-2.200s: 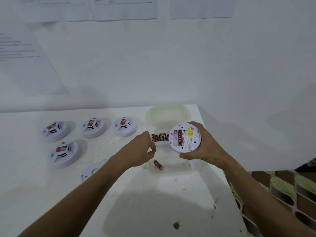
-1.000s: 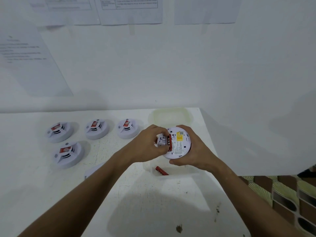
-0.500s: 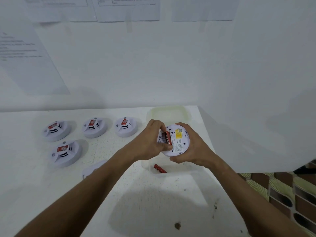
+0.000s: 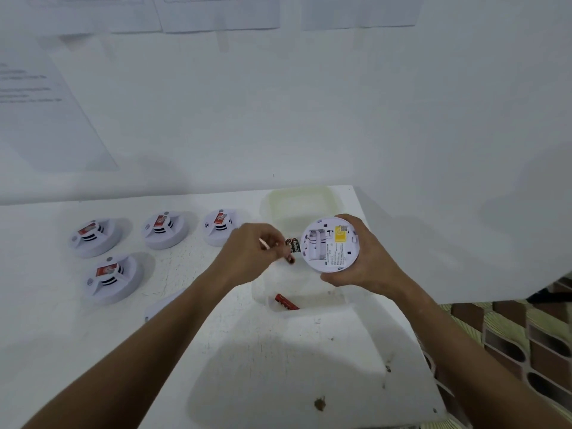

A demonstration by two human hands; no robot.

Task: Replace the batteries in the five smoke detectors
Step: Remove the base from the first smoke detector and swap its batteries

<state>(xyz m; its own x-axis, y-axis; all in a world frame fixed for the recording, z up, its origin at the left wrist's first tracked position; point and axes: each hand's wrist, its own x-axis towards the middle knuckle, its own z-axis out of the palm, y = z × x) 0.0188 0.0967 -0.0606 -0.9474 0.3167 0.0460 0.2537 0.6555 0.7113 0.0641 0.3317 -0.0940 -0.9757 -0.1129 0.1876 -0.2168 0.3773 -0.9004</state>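
Note:
My right hand (image 4: 366,263) grips a white smoke detector (image 4: 329,244) with its back facing me; its battery bay shows no batteries. My left hand (image 4: 247,258) hovers just left of it, fingers curled, pinching a dark red battery (image 4: 290,259) whose tip pokes out. Behind the fingers stand a couple of red-and-black batteries (image 4: 293,245), partly hidden by the detector. One red battery (image 4: 286,301) lies in a clear plastic box (image 4: 325,300) under my hands. Several more detectors sit face up at the left: (image 4: 94,236), (image 4: 165,229), (image 4: 221,226), (image 4: 113,278).
A yellowish lid (image 4: 300,202) lies at the table's back right corner. A white detector cover plate (image 4: 164,303) lies beside my left forearm. The white table (image 4: 278,366) ends on the right, with patterned floor beyond. The wall stands close behind.
My left hand has pulled away leftward from the detector's back with a battery. The red batteries seen in the bay earlier are gone, and the detector has tilted more towards me.

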